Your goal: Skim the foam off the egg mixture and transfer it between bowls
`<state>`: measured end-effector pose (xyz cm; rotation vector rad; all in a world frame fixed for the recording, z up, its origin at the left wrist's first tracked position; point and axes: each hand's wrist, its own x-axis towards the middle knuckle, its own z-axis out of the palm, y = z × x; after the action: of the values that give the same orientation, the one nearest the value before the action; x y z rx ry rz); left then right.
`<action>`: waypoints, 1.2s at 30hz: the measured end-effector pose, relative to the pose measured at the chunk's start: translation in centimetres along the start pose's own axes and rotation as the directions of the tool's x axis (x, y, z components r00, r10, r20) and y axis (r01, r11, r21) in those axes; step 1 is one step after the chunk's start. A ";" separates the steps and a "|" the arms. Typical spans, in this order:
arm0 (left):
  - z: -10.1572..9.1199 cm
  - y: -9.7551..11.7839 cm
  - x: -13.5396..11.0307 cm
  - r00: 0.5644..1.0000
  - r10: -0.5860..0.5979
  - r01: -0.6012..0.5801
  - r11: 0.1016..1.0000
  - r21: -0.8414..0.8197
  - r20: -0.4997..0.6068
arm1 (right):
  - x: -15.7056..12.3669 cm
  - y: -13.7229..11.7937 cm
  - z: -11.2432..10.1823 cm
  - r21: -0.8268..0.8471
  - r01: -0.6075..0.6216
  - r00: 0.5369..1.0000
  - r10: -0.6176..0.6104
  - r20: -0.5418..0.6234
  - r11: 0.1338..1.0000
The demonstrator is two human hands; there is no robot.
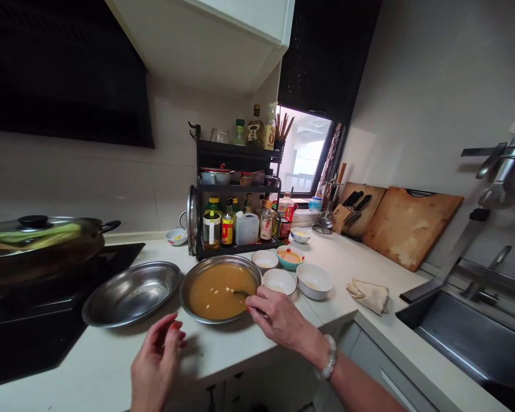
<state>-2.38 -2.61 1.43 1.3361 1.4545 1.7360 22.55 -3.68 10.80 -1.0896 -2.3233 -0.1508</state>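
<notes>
My right hand (pixel 278 317) is closed round the handle of a metal spoon (pixel 240 293), whose bowl end dips into brownish liquid. That liquid, with a few small white pieces floating in it, fills a round steel basin (pixel 186 306) on the counter. My left hand (pixel 157 357) is half curled just in front of the basin's left side, thumb apart from the fingers, with nothing visible in it. An oval steel basin (pixel 131 294) with nothing in it stands to the left. Right of the full basin are white bowls (pixel 314 281) and a teal-rimmed bowl (pixel 290 258) of orange liquid.
A lidded pan (pixel 43 252) of green vegetables stands on the black hob (pixel 21 337). Behind the basins is a black rack (pixel 240 150) of bottles. A folded cloth (pixel 369 294), wooden cutting boards (pixel 420 226), a knife block (pixel 343 218) and the sink (pixel 467 337) are rightward.
</notes>
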 end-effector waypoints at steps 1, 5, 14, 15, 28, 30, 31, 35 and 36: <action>-0.1 -0.9 0.4 0.996 -0.083 0.082 0.996 -0.023 -0.026 | -0.1 0.4 -0.4 0.002 0.037 0.999 -0.037 0.005 0.999; 0.8 -2.9 1.6 0.959 -0.279 0.283 0.943 -0.176 0.048 | -0.6 1.2 -1.3 -0.099 0.206 0.979 -0.204 0.028 0.974; 1.9 -2.2 1.7 0.943 -0.120 0.146 0.987 -0.061 0.311 | -1.6 6.3 -3.3 0.014 -0.118 0.800 0.104 -0.591 0.993; 1.9 -2.1 1.7 0.946 -0.117 0.138 0.989 -0.050 0.302 | -1.6 7.6 -3.6 0.031 -0.196 0.739 0.168 -0.652 0.980; 2.1 -4.1 2.0 0.950 -0.137 0.163 0.984 -0.070 0.280 | -3.4 17.5 -2.6 0.461 -0.615 0.514 0.768 -0.382 0.640; 2.1 -4.0 2.0 0.946 -0.149 0.179 0.981 -0.078 0.288 | -3.2 17.8 -2.5 0.508 -0.621 0.463 0.802 -0.376 0.597; 2.1 -3.9 2.0 0.944 -0.152 0.182 0.981 -0.075 0.292 | -3.1 18.0 -2.6 0.535 -0.622 0.431 0.820 -0.376 0.572; 2.1 -3.3 1.9 0.946 -0.141 0.157 0.987 -0.032 0.293 | -2.7 18.9 -3.2 0.634 -0.596 0.305 0.869 -0.389 0.493; 2.1 -3.2 1.9 0.947 -0.137 0.149 0.989 -0.021 0.292 | -2.7 19.1 -3.4 0.658 -0.582 0.277 0.877 -0.392 0.478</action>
<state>-1.88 0.91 -0.94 1.3605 1.3055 1.4039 39.52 6.07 9.68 -1.4697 -0.8770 0.2471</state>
